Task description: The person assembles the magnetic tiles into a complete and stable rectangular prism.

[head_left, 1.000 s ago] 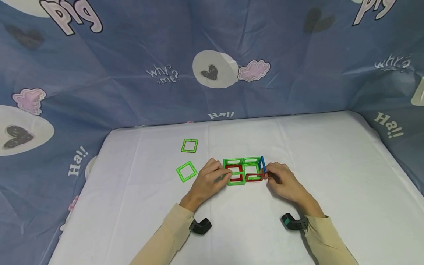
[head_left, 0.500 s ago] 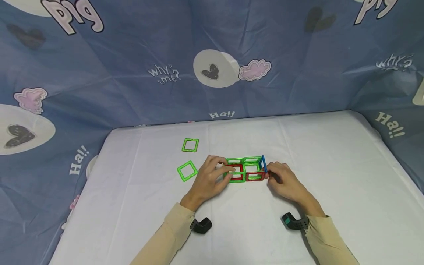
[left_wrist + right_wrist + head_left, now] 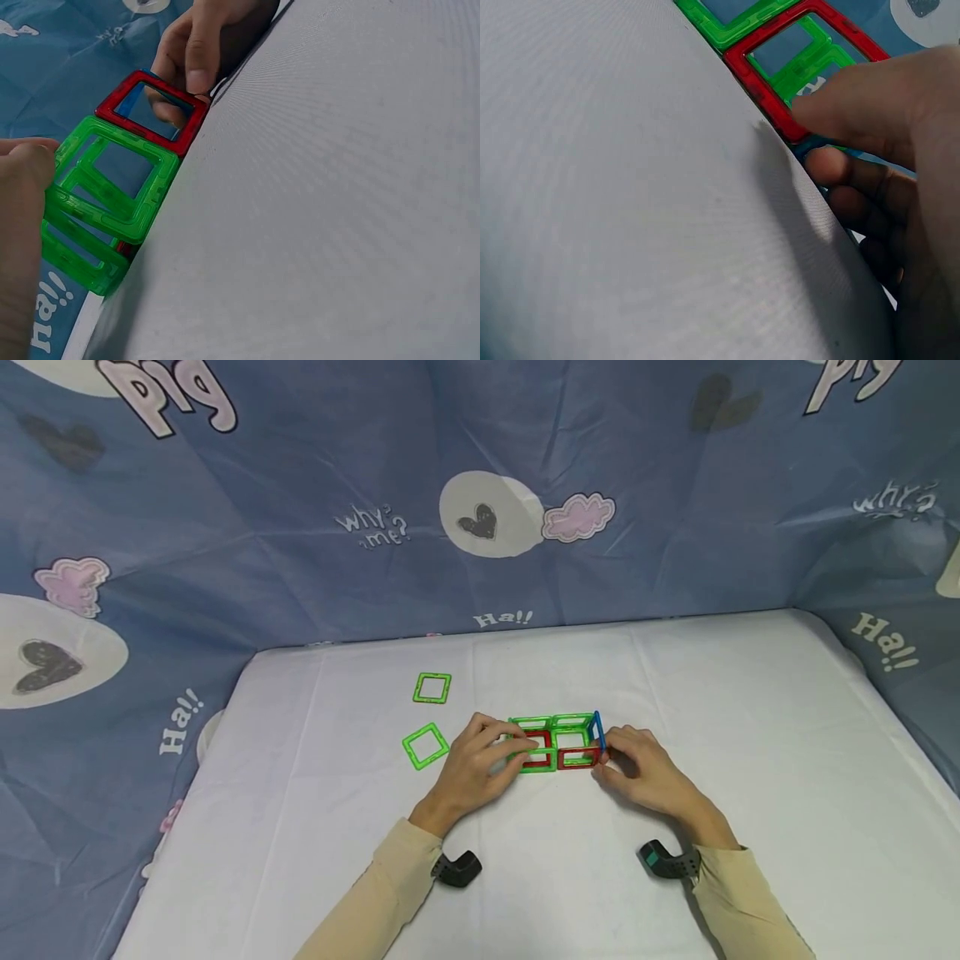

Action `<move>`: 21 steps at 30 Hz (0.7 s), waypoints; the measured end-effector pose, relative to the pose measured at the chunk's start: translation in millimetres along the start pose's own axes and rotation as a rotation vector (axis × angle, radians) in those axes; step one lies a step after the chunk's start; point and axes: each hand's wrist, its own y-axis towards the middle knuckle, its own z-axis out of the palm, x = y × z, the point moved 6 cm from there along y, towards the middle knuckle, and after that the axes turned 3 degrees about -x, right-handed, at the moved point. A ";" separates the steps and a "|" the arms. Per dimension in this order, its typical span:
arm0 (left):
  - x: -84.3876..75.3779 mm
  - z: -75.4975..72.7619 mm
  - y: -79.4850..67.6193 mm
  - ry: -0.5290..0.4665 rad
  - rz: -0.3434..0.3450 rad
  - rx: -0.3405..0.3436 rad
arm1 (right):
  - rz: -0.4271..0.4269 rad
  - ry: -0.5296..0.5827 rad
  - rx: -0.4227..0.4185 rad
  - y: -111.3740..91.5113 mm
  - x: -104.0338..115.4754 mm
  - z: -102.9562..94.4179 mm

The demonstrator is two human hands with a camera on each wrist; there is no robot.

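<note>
An open box of magnetic tiles (image 3: 572,718) stands on the table between the hands, two tiles long. Its back panels are green, a blue tile (image 3: 597,731) closes the right end, and a red tile (image 3: 578,758) stands at the front right. At the front left is a green tile (image 3: 146,223), which my left hand (image 3: 477,767) holds from the left end, thumb in front and fingers over the top. My right hand (image 3: 647,770) pinches the box's front right corner; its thumb (image 3: 832,105) lies on the red tile, its curled fingers by the blue one.
Two loose green square tiles lie left of the box: one farther back (image 3: 432,688), one turned cornerwise (image 3: 425,746) close to the left hand. A white cloth (image 3: 555,877) covers the table. Behind it hangs a blue printed sheet (image 3: 300,585).
The front left green tile has moved in, level with the red tile beside it. Left fingers have shifted over the box's left end. The right thumb has come onto the front right corner.
</note>
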 end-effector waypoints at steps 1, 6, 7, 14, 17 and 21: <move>0.1 -0.2 -0.2 -0.007 -0.002 -0.003 | -0.003 -0.006 -0.001 0.2 0.0 0.0; 1.1 0.6 -1.5 -0.071 -0.016 0.009 | 0.001 0.021 -0.009 0.7 0.7 -1.5; 1.4 1.1 -1.7 -0.081 -0.020 0.015 | 0.020 0.037 -0.006 0.2 0.7 -2.1; 2.3 3.4 -2.1 -0.127 -0.047 0.029 | 0.209 0.263 0.067 -0.5 -1.4 -6.8; 2.8 4.1 -2.9 -0.155 -0.061 0.040 | 0.246 0.301 0.088 -1.9 -9.2 -4.4; 3.5 5.1 -3.7 -0.188 -0.069 0.047 | 0.227 0.374 0.103 -0.5 -9.8 -6.7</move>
